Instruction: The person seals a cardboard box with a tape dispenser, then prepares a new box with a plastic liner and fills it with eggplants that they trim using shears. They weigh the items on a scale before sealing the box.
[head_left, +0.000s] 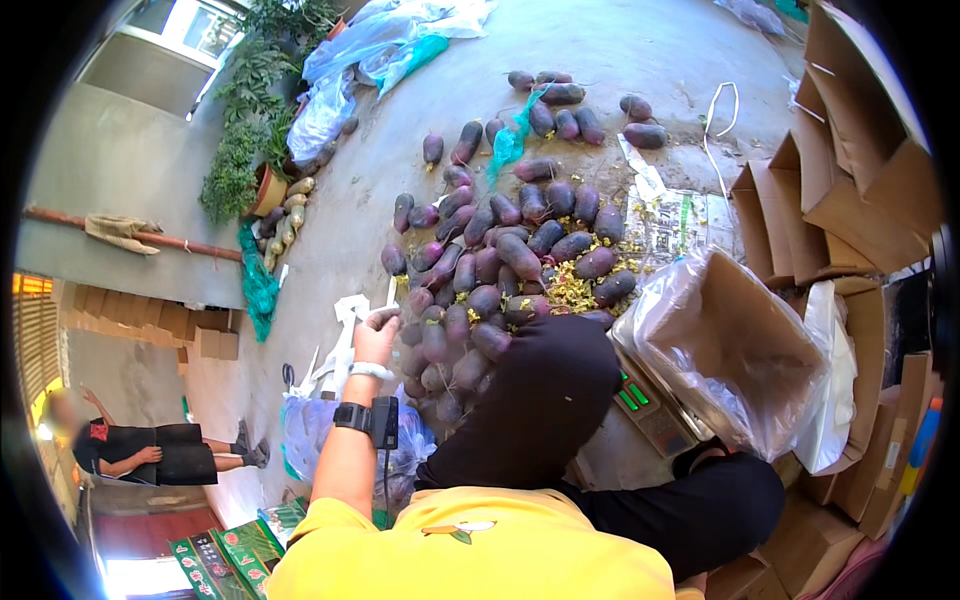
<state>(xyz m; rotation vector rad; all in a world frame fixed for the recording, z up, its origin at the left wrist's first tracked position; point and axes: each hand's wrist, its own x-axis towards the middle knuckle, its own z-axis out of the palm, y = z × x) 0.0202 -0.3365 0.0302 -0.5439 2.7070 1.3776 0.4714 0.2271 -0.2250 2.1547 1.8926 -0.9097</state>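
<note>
My left hand (376, 336) pinches a white strip (391, 291) at the left edge of a heap of dark purple radishes (517, 255). More white strips (343, 330) lie beside the wrist, which wears a white bracelet and a black strapped device with a cable. Yellow wilted leaves (568, 289) are scattered among the radishes. Right of my knee, a cardboard box (739, 345) with a clear plastic liner stands on a digital scale (660, 412) with a lit green display. Inside the box, bare cardboard shows. My right hand is out of view.
Scissors (288, 375) and plastic bags (315, 431) lie left of my arm. Open cardboard boxes (795, 217) stand at right. Teal netting (510, 142) crosses the radishes. Potted plants (255, 150) and paler radishes (289, 221) line the left wall. Another person (142, 454) stands at far left.
</note>
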